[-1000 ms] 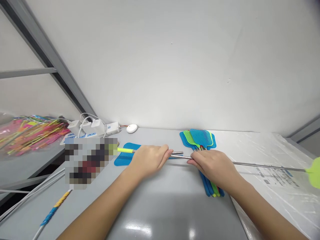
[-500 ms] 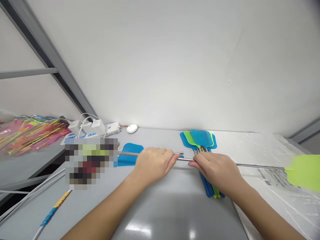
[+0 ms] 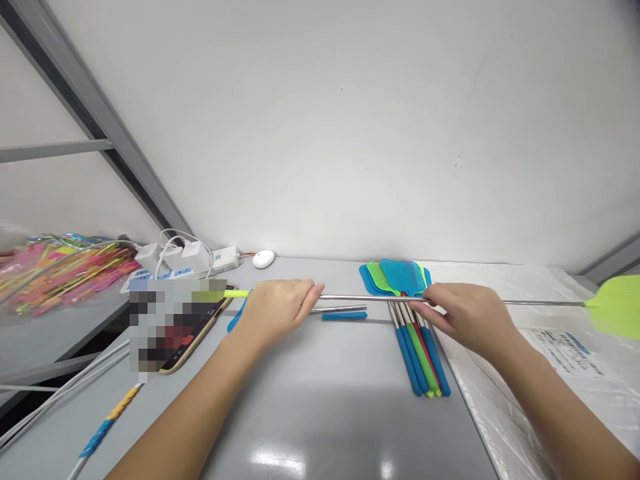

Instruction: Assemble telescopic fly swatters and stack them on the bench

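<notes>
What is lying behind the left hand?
A blue fly swatter head and a lower metal rod show partly; the left hand covers the rest; whether they join cannot be seen.

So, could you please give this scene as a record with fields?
Left hand: closed around the shaft of the lime swatter, near its handle
Right hand: gripping the same shaft, farther from that handle
Between hands: blue handle on table
Swatter pile: overlapping, grips at near end
Left side: phone, partly pixelated
Back left: power strip with adapters
</notes>
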`<state>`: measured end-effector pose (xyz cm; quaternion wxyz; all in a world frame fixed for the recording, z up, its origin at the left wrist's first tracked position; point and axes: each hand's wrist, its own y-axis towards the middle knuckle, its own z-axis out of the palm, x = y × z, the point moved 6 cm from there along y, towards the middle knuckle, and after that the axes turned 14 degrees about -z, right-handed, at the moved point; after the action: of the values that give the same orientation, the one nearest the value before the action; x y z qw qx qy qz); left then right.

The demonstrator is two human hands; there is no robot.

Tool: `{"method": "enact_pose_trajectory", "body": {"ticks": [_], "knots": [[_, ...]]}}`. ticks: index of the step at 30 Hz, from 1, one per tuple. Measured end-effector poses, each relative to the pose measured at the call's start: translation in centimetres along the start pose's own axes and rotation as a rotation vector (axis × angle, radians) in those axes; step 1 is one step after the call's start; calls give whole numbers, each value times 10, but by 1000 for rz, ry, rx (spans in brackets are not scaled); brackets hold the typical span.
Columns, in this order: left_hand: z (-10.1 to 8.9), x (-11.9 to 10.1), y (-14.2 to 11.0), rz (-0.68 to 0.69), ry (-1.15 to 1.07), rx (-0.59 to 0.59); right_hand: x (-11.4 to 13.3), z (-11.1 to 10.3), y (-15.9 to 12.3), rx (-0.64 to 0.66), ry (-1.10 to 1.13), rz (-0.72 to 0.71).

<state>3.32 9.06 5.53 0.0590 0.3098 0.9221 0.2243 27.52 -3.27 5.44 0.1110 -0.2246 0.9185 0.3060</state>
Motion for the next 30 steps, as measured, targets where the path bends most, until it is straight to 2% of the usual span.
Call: {"method": "enact_pose_trajectory", "body": {"ticks": [3,5,8,11,13,15,19,21,23,30], "knots": [[1,3,1,-22,3,9,-13,-4,-7,-64,-55,22],[2,-1,-1,-35,4,1,-9,-1,-5,-64,-54,25],[3,-21,-8,-14,-5,-65,19,4,9,-46,-11,-13],[2,-48,-18,112,-58,-105,54,8,25,-12,51,-77],[2,-54,-19,159,-75,-98,63,8,28,1,64,-95],[2,-44,-15,147,-65,-63,54,7,24,15,45,-82],[7,-6,-2,71,-29,62,11,5,7,19,2,5],[8,6,1,40,-24,86,-2,6,2,-5,-1,33],[6,11,2,13,-36,50,-2,6,2,-41,6,35],[-5,13,-2,-54,-140,-210,22,7,8,-172,117,63]]}}
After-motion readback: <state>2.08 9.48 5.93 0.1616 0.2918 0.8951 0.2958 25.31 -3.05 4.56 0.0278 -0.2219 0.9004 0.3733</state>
